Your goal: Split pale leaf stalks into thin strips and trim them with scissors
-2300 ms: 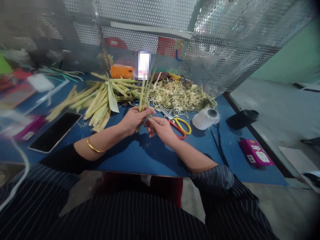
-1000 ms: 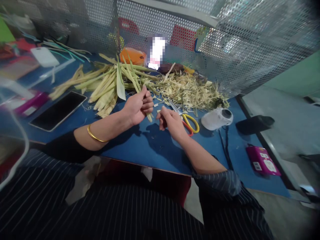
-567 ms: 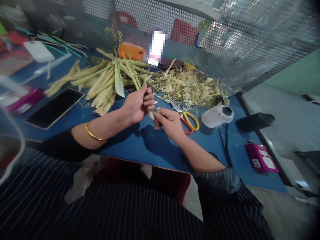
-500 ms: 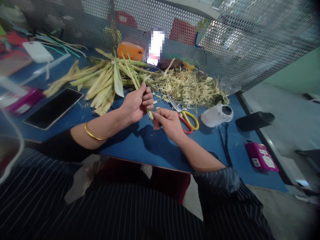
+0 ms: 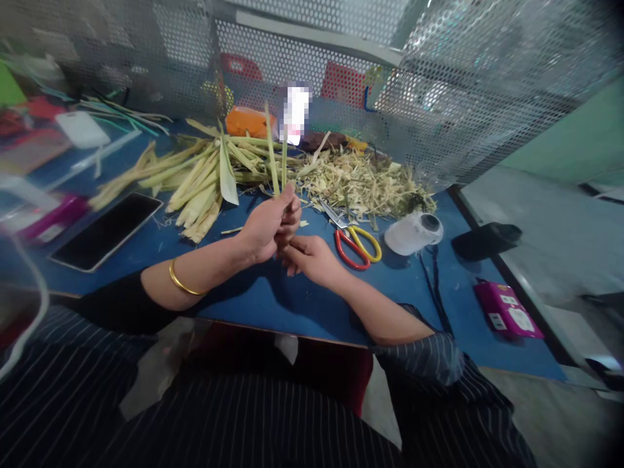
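My left hand [image 5: 273, 224] is closed around a few slim green plant stalks [image 5: 272, 149], whose upper ends stick up above the fist. Just below it, my right hand [image 5: 312, 260] pinches at the lower end of the same stalks, which the fingers mostly hide. Scissors [image 5: 358, 246] with one red and one yellow handle lie partly spread on the blue table, right of my hands. Behind and to the left rests a bundle of pale green stalks and leaves [image 5: 195, 188]. A heap of cut plant shreds [image 5: 365, 182] spreads behind the scissors.
A white thread cone [image 5: 413, 234] lies right of the scissors, with a black cone [image 5: 487, 240] beyond it. A purple pack [image 5: 507, 309] sits at the right edge. At left is a dark phone [image 5: 106, 231]. A perforated metal screen [image 5: 312, 49] borders the table's back.
Both hands have drawn slightly left and nearer to me, and closer together. The held stalks now stand more upright. The view has shifted a little.
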